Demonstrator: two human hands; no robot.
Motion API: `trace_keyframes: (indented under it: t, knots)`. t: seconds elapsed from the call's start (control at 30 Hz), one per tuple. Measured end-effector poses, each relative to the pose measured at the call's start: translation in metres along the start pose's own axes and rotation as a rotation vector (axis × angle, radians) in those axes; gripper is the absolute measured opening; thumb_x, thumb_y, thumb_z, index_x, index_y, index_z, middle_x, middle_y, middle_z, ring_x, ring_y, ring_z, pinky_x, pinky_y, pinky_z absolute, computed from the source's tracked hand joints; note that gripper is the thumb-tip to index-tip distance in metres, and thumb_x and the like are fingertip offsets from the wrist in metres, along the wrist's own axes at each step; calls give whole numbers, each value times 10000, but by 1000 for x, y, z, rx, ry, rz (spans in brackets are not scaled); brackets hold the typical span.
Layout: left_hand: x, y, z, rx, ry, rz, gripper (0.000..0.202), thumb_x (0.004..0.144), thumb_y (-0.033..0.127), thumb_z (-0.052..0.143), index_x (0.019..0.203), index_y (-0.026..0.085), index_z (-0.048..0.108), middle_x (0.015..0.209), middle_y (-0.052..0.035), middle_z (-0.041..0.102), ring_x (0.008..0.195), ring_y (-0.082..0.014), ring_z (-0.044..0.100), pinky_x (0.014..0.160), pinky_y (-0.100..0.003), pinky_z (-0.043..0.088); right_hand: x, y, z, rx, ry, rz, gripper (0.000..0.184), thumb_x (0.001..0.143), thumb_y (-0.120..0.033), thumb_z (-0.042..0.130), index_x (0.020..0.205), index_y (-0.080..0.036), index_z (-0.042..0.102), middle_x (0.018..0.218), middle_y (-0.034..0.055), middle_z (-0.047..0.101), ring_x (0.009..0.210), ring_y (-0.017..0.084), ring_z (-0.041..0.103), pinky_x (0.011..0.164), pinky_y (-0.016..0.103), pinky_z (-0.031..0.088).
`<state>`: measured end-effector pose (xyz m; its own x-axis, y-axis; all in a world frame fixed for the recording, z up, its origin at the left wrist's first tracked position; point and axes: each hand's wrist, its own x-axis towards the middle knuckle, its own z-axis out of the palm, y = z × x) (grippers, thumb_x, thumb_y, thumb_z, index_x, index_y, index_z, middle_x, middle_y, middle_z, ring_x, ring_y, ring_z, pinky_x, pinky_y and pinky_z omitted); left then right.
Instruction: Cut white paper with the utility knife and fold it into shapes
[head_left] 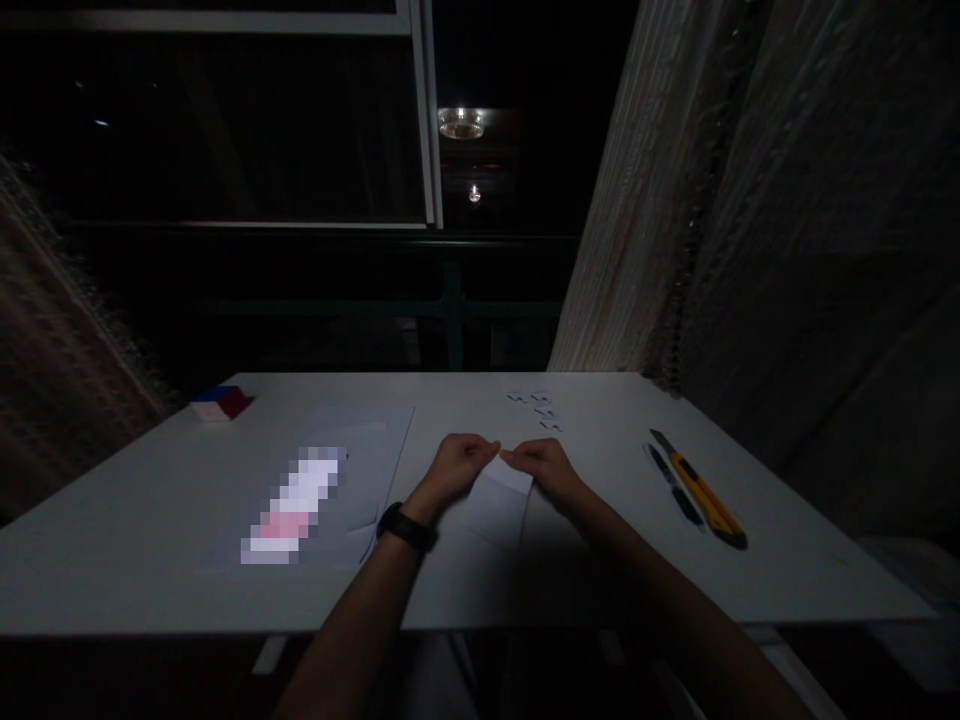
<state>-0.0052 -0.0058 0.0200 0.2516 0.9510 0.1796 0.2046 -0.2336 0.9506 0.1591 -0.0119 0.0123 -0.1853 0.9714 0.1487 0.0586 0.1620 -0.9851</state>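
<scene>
A small white sheet of paper [501, 505] lies on the white table [150, 520] in front of me. My left hand [459, 465], with a dark watch on its wrist, is closed in a pinch on the sheet's far edge. My right hand [546, 468] pinches the same edge right beside it, fingertips nearly touching those of the left. The light is dim, so fine detail of the fingers is hard to see.
A yellow utility knife [705, 492] and a dark pen [673, 485] lie to the right. Several small paper pieces [541, 408] sit beyond my hands. Larger sheets [360, 470] lie at left, a red-and-blue block [219, 402] at the far left corner. A curtain hangs at right.
</scene>
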Motion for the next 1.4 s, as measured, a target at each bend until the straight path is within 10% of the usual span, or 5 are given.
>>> trace_keyframes:
  t: [0.87, 1.07, 1.23, 1.4]
  knots:
    - [2, -4, -16, -69, 77, -34, 415, 654, 525, 606, 563, 123, 558, 504, 27, 435, 475, -78, 357, 448, -211, 260, -1, -7, -25, 95, -184, 45, 199, 585, -302, 671, 609, -108, 709, 552, 68, 654, 532, 161, 570, 591, 307, 438]
    - [9, -14, -34, -143, 287, -27, 425, 649, 532, 613, 545, 123, 556, 496, 26, 461, 469, -76, 378, 446, -206, 278, 8, 3, -40, 225, 65, 6, 211, 607, -318, 670, 669, -119, 703, 593, 70, 658, 560, 161, 582, 598, 308, 453]
    - [11, -15, -20, -149, 230, -22, 423, 648, 524, 626, 569, 110, 595, 510, 14, 501, 491, -85, 421, 470, -209, 314, 9, 8, -15, 246, 45, 52, 439, 604, -428, 696, 955, -172, 638, 772, 55, 671, 633, 144, 583, 574, 268, 439]
    - [6, -7, -5, -199, 84, -57, 379, 666, 470, 635, 613, 95, 626, 518, -1, 529, 477, -81, 429, 465, -209, 334, 5, 7, 2, 160, 133, 76, 364, 541, -482, 712, 585, -140, 594, 488, -18, 535, 451, 91, 449, 452, 227, 333]
